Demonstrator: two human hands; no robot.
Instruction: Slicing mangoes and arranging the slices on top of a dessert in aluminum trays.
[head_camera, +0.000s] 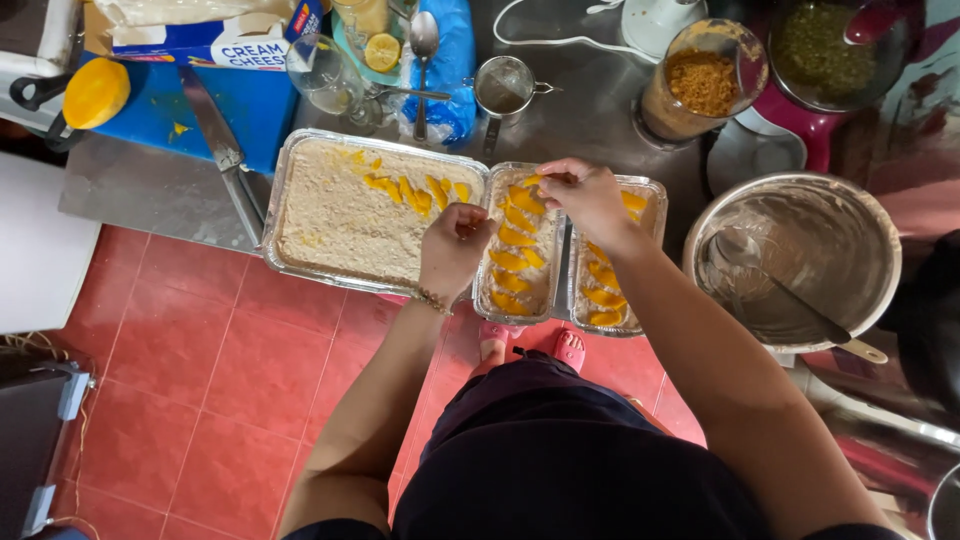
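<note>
Head view: left hand (452, 245) curled, fingertips pinching a mango slice (463, 193) at the large foil tray (300, 170)'s right end; right hand (585, 195) pinching another above the middle small tray (485, 255), grip partly hidden. Third tray (655, 190) mostly covered by the forearm. At three o'clock, steel bowl (860, 230); at eleven, knife (225, 150). Trays overhanging the counter edge.

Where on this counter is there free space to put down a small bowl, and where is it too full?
Bare steel counter lies left of the large foil tray, below the blue board. Another bare patch sits between the small metal cup and crumb jar. It is crowded around the glass, spoon and mixing bowl.
</note>
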